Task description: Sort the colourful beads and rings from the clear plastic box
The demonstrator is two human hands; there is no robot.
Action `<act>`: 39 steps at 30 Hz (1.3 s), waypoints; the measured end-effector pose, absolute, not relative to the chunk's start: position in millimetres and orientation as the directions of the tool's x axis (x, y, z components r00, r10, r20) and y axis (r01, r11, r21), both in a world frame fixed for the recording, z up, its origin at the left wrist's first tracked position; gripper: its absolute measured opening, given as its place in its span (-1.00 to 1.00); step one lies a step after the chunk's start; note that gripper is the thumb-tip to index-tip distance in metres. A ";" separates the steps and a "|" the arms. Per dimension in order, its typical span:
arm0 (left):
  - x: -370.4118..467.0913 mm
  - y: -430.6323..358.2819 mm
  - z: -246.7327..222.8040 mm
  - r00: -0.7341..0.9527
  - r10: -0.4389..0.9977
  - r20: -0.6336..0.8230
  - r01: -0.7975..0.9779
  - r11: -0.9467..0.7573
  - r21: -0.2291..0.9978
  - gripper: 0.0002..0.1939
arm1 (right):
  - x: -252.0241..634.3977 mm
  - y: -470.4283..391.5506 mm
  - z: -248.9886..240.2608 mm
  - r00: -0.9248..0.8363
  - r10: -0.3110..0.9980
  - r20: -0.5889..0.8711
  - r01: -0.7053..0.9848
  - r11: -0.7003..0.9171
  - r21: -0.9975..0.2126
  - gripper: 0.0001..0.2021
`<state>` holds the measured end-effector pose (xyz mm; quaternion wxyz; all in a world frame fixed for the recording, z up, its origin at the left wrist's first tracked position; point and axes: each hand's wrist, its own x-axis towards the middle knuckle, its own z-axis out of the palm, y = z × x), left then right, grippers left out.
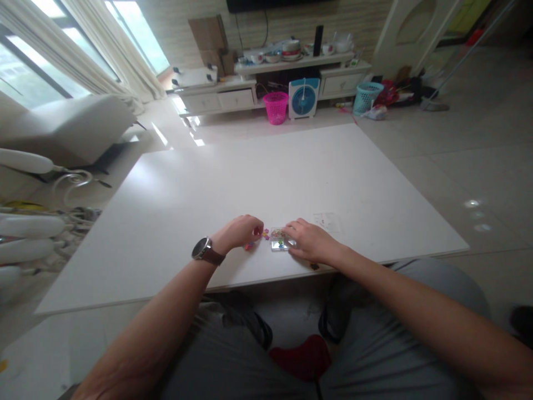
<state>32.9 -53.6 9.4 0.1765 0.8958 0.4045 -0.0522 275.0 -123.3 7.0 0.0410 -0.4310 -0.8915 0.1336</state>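
Observation:
A small clear box [280, 245] lies on the white table near its front edge, with small colourful pieces inside. My right hand [308, 240] rests at the box's right side, fingers apart and touching its edge and top. Just left of the box, small pink and yellow pieces [266, 234] lie on the table. My left hand [244, 230], with a watch on the wrist, is over the table left of them, its fingers pinched together around something small and red. More orange and purple pieces [249, 246] lie below that hand.
A clear flat lid or tray [327, 222] lies behind my right hand. A small dark piece [315, 266] is at the front edge of the white table [266, 178]. Beyond stand a pink basket [276, 108] and a blue fan [303, 98].

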 end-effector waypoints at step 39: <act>60.3 -77.7 10.3 0.802 0.578 -0.150 0.591 -0.731 0.341 -0.86 | 273.3 -122.7 10.9 -0.627 0.776 -0.065 0.760 0.592 -0.270 -0.63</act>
